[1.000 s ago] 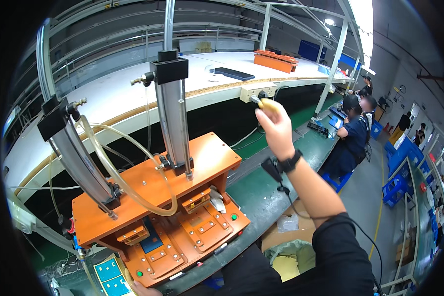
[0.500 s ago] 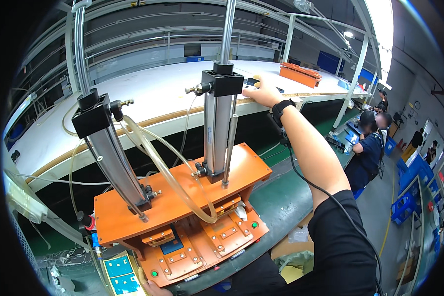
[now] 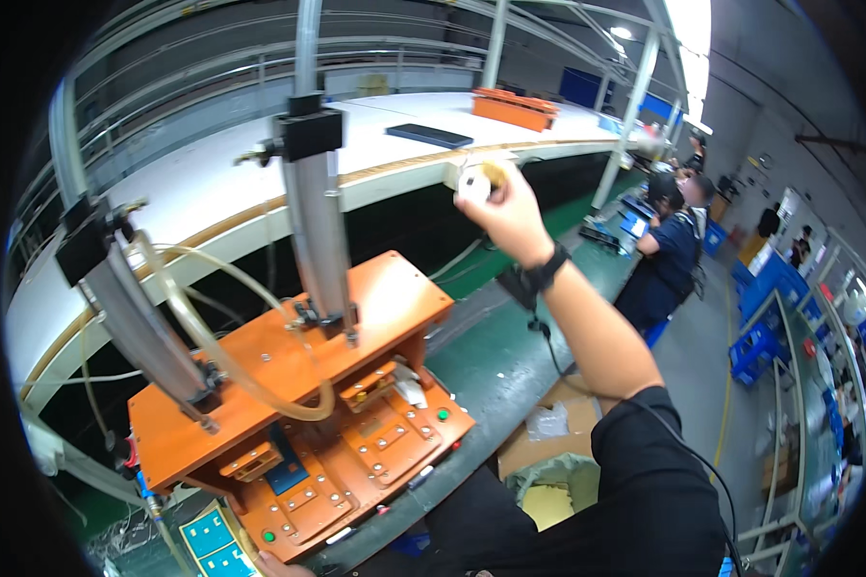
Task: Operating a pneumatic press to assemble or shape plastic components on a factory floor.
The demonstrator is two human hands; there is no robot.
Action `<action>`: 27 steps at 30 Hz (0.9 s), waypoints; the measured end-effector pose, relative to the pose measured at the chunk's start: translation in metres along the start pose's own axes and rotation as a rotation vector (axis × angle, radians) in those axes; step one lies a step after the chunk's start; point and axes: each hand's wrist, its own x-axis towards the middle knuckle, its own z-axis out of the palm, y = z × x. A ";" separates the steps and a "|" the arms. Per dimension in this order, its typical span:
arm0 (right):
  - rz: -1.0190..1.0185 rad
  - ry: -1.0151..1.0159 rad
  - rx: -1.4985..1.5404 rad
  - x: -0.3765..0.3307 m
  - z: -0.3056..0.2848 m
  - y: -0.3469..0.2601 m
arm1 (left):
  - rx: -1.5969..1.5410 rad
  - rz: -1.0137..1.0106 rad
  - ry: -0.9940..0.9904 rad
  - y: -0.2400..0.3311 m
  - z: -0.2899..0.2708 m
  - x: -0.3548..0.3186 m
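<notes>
White round piece, dark at centre (image 3: 473, 185), one: pinched between thumb and fingers of the right hand (image 3: 498, 200), before the front edge of the white tabletop (image 3: 212, 183). Judged risk: a slip from so edge-wise a pinch, dropping it into the dark gap below. Black cable (image 3: 542, 337), hanging by the right forearm (second hazard): could snag if the arm swings over the orange press (image 3: 303, 370). Left hand (image 3: 281, 567), by the press's near corner, mostly out of frame: grip cannot be told.

Changed since one second ago: a white item then lay beside the dark slab (image 3: 429, 136); none shows there now. Half a second ago, the right hand was reaching at that slab; it has since drawn back.
</notes>
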 end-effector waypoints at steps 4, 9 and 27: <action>0.245 0.091 0.148 -0.162 -0.036 0.048 | 0.080 0.196 -0.013 -0.008 0.004 0.004; 0.654 0.188 -0.334 -0.352 -0.047 0.142 | 0.040 0.159 -0.031 -0.006 0.014 -0.002; 0.534 0.014 -0.861 -0.362 -0.005 0.118 | 0.367 0.336 0.041 -0.015 -0.017 -0.019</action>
